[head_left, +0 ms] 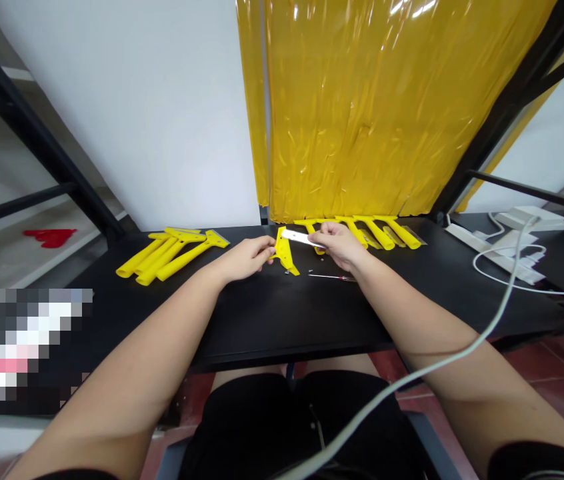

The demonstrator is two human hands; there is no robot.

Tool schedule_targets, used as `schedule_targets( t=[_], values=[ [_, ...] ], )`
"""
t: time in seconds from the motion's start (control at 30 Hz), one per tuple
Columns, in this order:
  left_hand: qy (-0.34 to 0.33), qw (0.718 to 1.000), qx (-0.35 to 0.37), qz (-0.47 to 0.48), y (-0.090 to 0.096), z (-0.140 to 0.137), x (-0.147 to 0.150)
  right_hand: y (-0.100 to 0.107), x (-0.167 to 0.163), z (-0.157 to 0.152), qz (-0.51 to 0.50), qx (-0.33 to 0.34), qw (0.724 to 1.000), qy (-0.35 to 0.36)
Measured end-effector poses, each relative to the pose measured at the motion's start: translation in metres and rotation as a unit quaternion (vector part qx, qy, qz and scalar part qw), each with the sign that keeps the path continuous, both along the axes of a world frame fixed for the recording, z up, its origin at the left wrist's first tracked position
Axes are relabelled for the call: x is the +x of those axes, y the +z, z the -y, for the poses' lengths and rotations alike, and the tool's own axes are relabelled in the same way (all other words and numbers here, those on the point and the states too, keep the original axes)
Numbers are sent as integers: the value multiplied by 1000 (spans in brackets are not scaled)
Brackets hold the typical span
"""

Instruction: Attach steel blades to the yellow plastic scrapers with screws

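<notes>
At the centre of a black worktable (272,320), against a white wall: one yellow plastic scraper (285,253), handle slanting toward the person, head raised near a flat white blade (298,237).

Surface: matte black top, set in a black metal frame. Yellow plastic sheeting (387,107) hangs behind the table, its lower edge reaching the tabletop.

Stock, left: a pile of yellow scrapers (169,253), handles pointing toward the near left. Stock, rear right: a row of yellow scrapers (372,230) lying under the sheeting's hem. Small screwdriver (332,277) lies flat just in front of the right hand. Far right: white power strips (507,243) with a coiled white cable. A grey-white cable (462,353) runs across the right forearm toward the lap.

Left hand (247,259): palm down, forearm extended, fingers curled, tips pinching the scraper's head at its left edge.

Right hand (338,243): knuckles up, fingers closed around the right end of the white blade, holding it level above the scraper's head. Whether blade and scraper touch cannot be told.
</notes>
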State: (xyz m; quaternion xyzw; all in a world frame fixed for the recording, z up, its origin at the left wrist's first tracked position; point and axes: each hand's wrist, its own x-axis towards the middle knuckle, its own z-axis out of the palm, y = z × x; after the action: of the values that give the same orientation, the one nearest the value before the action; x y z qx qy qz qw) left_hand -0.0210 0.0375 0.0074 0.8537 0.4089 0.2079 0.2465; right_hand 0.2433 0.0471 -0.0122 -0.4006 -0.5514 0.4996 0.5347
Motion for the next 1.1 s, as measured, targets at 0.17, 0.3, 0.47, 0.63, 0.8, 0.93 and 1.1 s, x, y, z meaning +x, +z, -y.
schedule_targets(
  t=[0.17,0.3,0.47,0.63,0.8,0.93,1.1],
  values=[
    [-12,1000,-15,17,3,4,6,-8,-16,9,66,34,996,59],
    [-3,999,-26,35,2,4,6,-10,-21,13,150,58,985,65],
    [19,998,-30,56,-1,3,6,-6,-20,13,179,42,979,83],
    [-4,999,-11,35,1,8,9,-4,-25,14,119,-20,991,65],
    [14,1000,5,19,3,13,12,-3,-30,16,107,-53,992,45],
    [17,999,32,-9,8,17,14,-1,-30,18,116,-54,991,35],
    [22,998,44,-26,11,20,16,0,-27,20,107,-49,992,51]
  ],
)
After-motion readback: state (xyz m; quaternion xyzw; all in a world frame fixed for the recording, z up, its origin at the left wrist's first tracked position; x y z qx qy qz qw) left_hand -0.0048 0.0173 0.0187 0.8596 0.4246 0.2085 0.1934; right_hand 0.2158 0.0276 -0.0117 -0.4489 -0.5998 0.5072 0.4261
